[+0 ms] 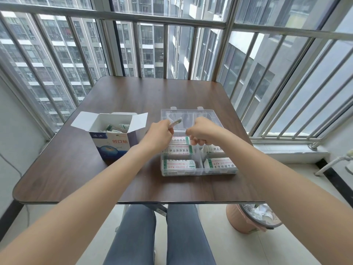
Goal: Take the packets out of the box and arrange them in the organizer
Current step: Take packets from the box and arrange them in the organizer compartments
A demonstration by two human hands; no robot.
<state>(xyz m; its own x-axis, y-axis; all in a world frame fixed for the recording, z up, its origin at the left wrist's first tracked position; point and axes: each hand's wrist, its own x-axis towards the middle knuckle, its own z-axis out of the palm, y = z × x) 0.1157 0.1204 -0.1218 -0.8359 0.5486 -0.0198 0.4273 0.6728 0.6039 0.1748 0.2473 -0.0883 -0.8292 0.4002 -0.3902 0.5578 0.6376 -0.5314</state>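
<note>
- The organizer (198, 170) sat on the table (76, 169), right of the box (112, 144); its near compartments were already filled with packets (179, 165).
- The left hand (156, 136) pinched a few packets (edge-on) above the far, unfilled compartments.
- The right hand (204, 133) was curled; whether it held anything could not be told.
- More packets were left in the box, so the task looked roughly half done.

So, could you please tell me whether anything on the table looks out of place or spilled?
Nothing stands out. The blue-and-white cardboard box stands upright with flaps open, and the white packets lie flat inside the clear plastic organizer.
</note>
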